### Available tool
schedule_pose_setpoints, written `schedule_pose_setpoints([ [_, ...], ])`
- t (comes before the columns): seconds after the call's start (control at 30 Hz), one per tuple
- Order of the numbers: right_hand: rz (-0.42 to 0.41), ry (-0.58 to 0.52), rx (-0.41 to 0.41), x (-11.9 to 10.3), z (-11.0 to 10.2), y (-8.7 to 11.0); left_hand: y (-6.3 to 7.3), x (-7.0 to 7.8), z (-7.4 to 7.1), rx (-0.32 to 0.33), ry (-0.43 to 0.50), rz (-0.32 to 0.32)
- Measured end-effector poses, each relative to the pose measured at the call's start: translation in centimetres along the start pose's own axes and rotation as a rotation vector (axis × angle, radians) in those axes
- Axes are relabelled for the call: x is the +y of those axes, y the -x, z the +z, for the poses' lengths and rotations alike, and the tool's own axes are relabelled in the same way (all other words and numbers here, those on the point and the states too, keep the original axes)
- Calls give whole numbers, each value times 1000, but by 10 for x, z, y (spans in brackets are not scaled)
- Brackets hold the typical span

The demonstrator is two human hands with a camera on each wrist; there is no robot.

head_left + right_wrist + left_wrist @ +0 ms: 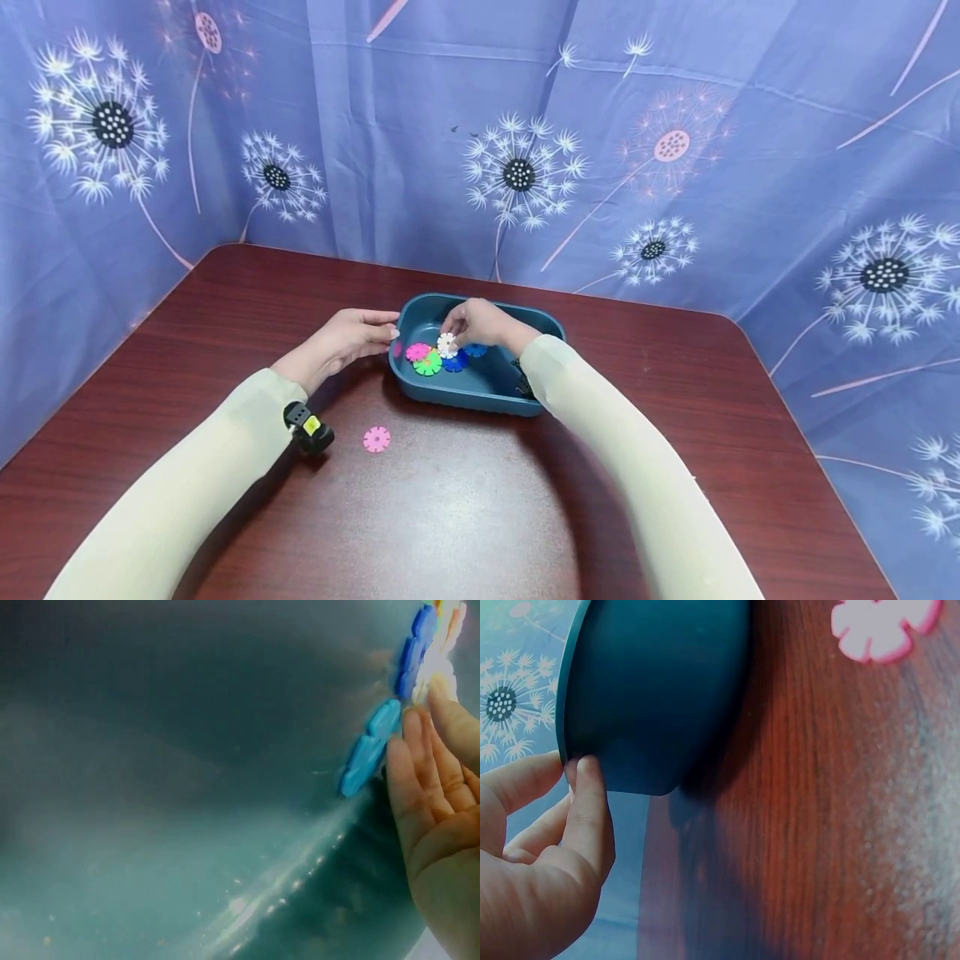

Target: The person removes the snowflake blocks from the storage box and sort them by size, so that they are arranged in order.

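A dark teal plastic tub stands on the table, with several notched plastic discs at its left end. My left hand pinches the tub's left rim, as the left wrist view shows from closer up. Inside the tub, my right hand pinches a white notched disc between thumb and fingers. Beneath and around that disc lie a pink disc, a green disc and a dark blue disc. A lighter blue disc leans close to the right fingertips in the right wrist view.
One pink notched disc lies flat on the dark red wooden table, in front of the tub and to its left. A blue curtain with dandelion prints hangs behind the table and along both sides.
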State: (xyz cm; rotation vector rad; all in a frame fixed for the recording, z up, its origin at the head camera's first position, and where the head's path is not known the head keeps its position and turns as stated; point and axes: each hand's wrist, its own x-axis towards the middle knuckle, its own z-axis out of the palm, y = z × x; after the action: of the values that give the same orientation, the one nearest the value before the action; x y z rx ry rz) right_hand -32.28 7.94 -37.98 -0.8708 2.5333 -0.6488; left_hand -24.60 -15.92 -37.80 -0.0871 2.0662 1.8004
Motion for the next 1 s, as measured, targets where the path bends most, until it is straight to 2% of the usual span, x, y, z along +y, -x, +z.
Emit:
schedule_pose_setpoints([
  [0.2,-4,-2,13,-3,-5,0,1,0,0,-2,7,4],
  [0.5,32,-120,43,-11,-33,13,0,-1,0,0,14,3],
  [0.77,4,-216,117,-27,-61,47,-1,-2,-1,-2,5,4],
  [1.0,45,-291,158,-38,-62,77,-2,-2,-1,4,2,-1],
])
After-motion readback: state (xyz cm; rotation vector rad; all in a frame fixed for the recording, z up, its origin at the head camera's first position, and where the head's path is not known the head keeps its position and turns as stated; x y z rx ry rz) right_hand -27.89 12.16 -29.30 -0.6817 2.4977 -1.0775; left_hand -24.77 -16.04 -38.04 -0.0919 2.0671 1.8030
